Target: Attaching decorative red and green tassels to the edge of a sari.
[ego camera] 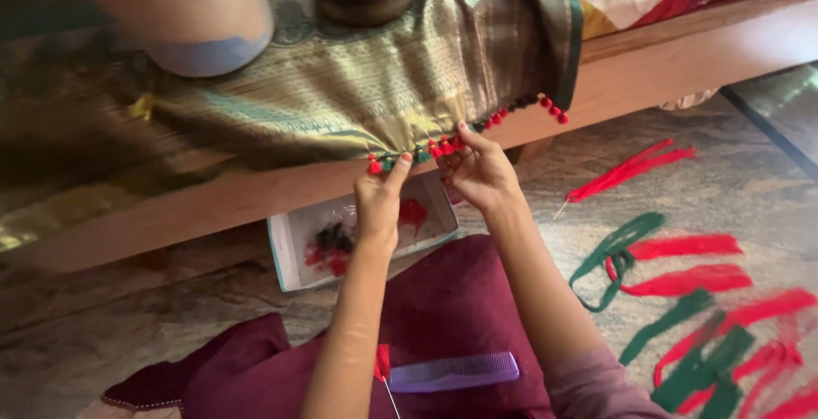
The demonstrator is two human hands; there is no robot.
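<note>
Green-gold woven cloth (341, 87) draped over a wooden bench edge (648, 70), hem hanging toward the viewer. Red and green tassels (464, 134) run along the hem's right half. Left hand (379, 202) pinches the hem beside the leftmost tassel, thumb up. Right hand (481, 168), fingers curled together, grips the tassel row near centre. Judgement: keep the hem taut between both hands; even spacing matters. White tray (294, 240) below; lilac comb (456, 370) on lap; thread bundles (690, 278) lie right.

My hands: left hand (377, 202) and right hand (480, 172) bare, no rings. Forearms bare. Dusty-pink sleeve (596, 385) at right elbow, beside the purple comb (454, 371).
</note>
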